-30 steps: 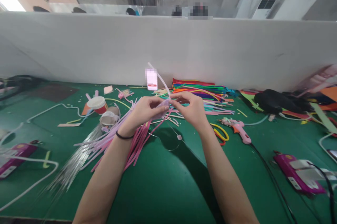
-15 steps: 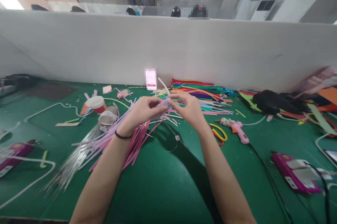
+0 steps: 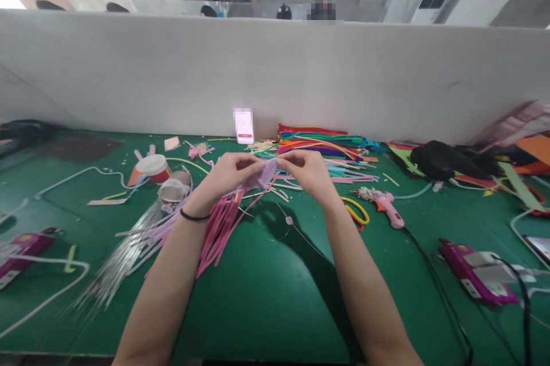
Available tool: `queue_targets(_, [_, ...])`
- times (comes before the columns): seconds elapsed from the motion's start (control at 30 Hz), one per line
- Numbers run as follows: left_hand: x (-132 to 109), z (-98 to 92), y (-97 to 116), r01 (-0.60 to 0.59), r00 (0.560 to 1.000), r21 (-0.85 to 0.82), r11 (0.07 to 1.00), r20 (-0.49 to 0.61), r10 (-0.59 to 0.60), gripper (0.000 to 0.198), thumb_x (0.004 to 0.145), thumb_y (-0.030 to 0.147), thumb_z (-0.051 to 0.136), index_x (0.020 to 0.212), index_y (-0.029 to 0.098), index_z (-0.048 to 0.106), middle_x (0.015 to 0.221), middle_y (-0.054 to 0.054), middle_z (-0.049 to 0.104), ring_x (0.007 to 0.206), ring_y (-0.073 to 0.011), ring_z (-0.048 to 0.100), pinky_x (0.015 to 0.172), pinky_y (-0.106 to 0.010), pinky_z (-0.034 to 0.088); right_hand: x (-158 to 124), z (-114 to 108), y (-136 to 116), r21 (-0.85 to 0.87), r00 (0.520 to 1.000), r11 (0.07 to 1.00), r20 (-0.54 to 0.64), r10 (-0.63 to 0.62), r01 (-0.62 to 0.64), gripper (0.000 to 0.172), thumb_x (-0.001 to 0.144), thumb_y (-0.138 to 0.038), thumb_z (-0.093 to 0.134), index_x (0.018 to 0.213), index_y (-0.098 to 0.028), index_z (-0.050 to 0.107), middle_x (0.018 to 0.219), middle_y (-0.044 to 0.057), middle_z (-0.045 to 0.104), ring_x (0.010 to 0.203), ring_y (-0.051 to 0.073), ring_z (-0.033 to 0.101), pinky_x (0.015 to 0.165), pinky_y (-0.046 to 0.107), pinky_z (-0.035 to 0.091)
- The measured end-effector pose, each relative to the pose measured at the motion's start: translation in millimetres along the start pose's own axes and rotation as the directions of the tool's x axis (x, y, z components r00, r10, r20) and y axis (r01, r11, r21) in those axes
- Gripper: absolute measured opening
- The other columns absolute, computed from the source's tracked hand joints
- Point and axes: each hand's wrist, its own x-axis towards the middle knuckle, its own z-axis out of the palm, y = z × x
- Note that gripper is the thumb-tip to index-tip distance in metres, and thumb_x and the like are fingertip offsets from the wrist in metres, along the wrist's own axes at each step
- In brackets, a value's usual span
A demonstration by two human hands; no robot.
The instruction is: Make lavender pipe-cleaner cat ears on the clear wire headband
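Note:
Between my hands is a small lavender piece [image 3: 267, 173], flat-looking and apparently made of pipe cleaners. My left hand [image 3: 232, 177] pinches it from the left with thumb and fingers. My right hand [image 3: 306, 174] closes its thumb and index finger on the piece's upper right edge. Both hands hover over the table, a black band round the left wrist. Dark pink pipe cleaners [image 3: 221, 234] lie beneath and beside the left hand, with lilac pipe cleaners [image 3: 150, 237] further left. Behind the right hand is a pile of multicoloured pipe cleaners [image 3: 320, 140].
A pink glue gun [image 3: 390, 210] and yellow-handled scissors [image 3: 357, 210] lie right of my right arm. Power strips [image 3: 476, 277] sit at both sides. A paper cup [image 3: 157, 168], clear sticks [image 3: 116, 257] and a lit phone [image 3: 244, 126] against the partition [image 3: 266, 68] are also there.
The pale pipe cleaner end that stuck up above my hands is no longer upright. My right fingers have closed in on the lavender piece's edge. The view has shifted slightly.

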Motion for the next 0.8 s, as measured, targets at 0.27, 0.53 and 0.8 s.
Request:
queue_targets(0.27, [0,-2.1,-5,0.038,0.998,-0.044,0.998,0.051,-0.035,0.025,0.075,0.037,0.067,0.088,0.015,0.070,0.082,-0.008,0.072,0.071,-0.0154,0.065,0.063,-0.025,0.052,0,1,3,0.072,0.998,0.995,-0.007,0.065,-0.064,0.018,0.074,-0.033,0.070,0.081,-0.017,0.071,0.077,0.004,0.072,0.073,0.018,0.067,0.071,0.035,0.056])
queue_targets(0.53, [2,-1.0,-6,0.035,0.999,-0.115,0.993,0.026,-0.032,0.025,0.074,0.036,0.069,0.086,0.014,0.068,0.080,-0.007,0.070,0.070,-0.0136,0.064,0.062,-0.023,0.051,1,4,8,0.170,0.981,0.967,0.068,0.182,-0.191,0.033,0.076,-0.042,0.069,0.098,-0.018,0.063,0.089,0.007,0.071,0.081,0.019,0.067,0.071,0.035,0.057])
queue_targets(0.8, [5,2.1,-12,0.131,0.989,-0.175,0.976,-0.050,-0.142,0.025,0.075,0.036,0.067,0.089,0.016,0.060,0.073,-0.004,0.068,0.060,-0.0118,0.061,0.053,-0.022,0.047,0,5,8,-0.323,0.994,0.946,-0.093,-0.059,0.026,0.028,0.077,-0.048,0.066,0.074,-0.021,0.072,0.102,0.009,0.065,0.104,0.026,0.058,0.091,0.044,0.043])
